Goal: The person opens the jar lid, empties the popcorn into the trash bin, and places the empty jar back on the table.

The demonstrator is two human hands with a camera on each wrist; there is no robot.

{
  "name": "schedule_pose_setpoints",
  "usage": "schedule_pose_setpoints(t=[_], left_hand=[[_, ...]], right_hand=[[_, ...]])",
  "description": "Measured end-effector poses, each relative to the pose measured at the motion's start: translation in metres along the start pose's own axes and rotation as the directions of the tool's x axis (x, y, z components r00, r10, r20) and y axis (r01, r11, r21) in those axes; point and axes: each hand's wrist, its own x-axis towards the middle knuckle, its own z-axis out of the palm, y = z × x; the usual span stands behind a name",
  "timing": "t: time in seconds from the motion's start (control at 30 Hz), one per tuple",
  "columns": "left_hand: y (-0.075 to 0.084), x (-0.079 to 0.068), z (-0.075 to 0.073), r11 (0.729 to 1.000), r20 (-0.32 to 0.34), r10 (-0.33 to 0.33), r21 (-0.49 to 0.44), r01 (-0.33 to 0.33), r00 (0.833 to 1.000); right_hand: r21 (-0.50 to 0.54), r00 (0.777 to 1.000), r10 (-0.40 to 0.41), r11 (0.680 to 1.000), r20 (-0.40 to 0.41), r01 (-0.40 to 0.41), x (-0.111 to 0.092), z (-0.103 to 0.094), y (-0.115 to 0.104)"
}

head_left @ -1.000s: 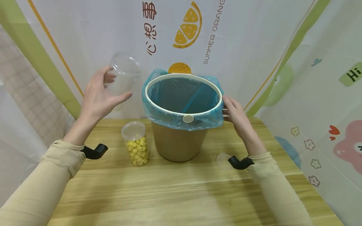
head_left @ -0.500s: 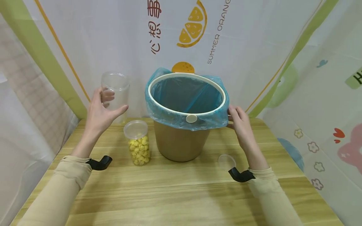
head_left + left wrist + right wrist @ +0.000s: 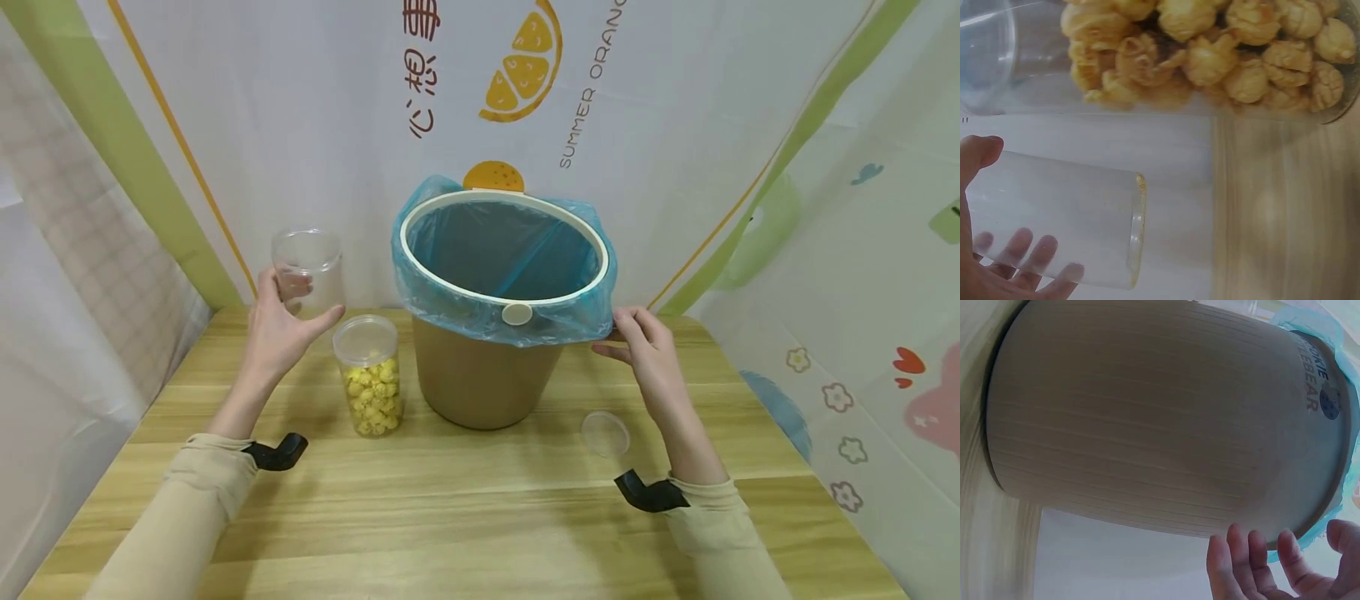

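My left hand holds a clear plastic jar, fingers round one side and thumb at the other. In the left wrist view a few yellow crumbs cling to the bottom edge of this see-through jar, held above the table. To its right stands a lidded clear jar of yellow popcorn. A brown trash bin is lined with a blue plastic bag under a cream ring. My right hand is at the bag's right edge, fingers spread apart in the right wrist view.
A clear round lid lies on the wooden table, right of the bin. White printed curtains hang behind and at the sides. Black wrist mounts stick out from both sleeves.
My left hand has come down with the jar toward the table, beside the popcorn jar. The right hand has slid lower along the bag's edge. The head view has shifted slightly.
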Motion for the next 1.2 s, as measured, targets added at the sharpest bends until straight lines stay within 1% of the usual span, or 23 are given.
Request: schedule_pose_setpoints(t=[0.17, 0.27, 0.43, 0.6, 0.73, 0.83, 0.93, 1.0, 1.1, 1.2], left_hand=[[-0.009, -0.004, 0.004, 0.999, 0.017, -0.039, -0.017, 0.04, 0.999], [-0.015, -0.007, 0.005, 0.998, 0.034, -0.06, -0.024, 0.061, 0.998], [-0.025, -0.011, 0.009, 0.996, 0.048, -0.082, -0.027, 0.084, 0.995], [-0.033, -0.016, 0.013, 0.995, 0.056, -0.097, -0.005, 0.098, 0.994], [-0.038, -0.019, 0.015, 0.994, 0.077, -0.104, -0.006, 0.105, 0.992], [-0.041, -0.021, 0.016, 0.993, 0.088, -0.116, -0.002, 0.117, 0.989], [-0.042, -0.023, 0.017, 0.991, 0.094, -0.132, 0.004, 0.132, 0.987], [-0.043, -0.024, 0.018, 0.99, 0.095, -0.14, 0.006, 0.14, 0.986], [-0.044, -0.026, 0.018, 0.989, 0.09, -0.151, 0.003, 0.151, 0.984], [-0.046, -0.029, 0.018, 0.985, 0.079, -0.17, 0.003, 0.17, 0.982]], right_hand=[[0.048, 0.995, -0.01, 0.999, 0.098, 0.006, -0.003, -0.004, 0.006], [0.054, 0.989, -0.016, 0.998, 0.144, 0.009, -0.005, -0.007, 0.01], [0.018, 0.975, -0.025, 1.0, 0.22, 0.021, -0.007, -0.011, 0.016], [-0.019, 0.954, -0.058, 0.998, 0.293, 0.066, -0.007, -0.014, 0.021], [-0.014, 0.924, -0.114, 0.992, 0.366, 0.127, -0.009, -0.014, 0.024], [-0.013, 0.889, -0.16, 0.983, 0.428, 0.184, -0.01, -0.014, 0.025], [-0.011, 0.858, -0.184, 0.976, 0.48, 0.216, -0.011, -0.014, 0.026], [-0.005, 0.84, -0.19, 0.975, 0.509, 0.224, -0.011, -0.013, 0.026], [-0.002, 0.819, -0.18, 0.976, 0.545, 0.216, -0.012, -0.012, 0.026], [-0.016, 0.804, -0.154, 0.98, 0.574, 0.199, -0.013, -0.012, 0.026]])
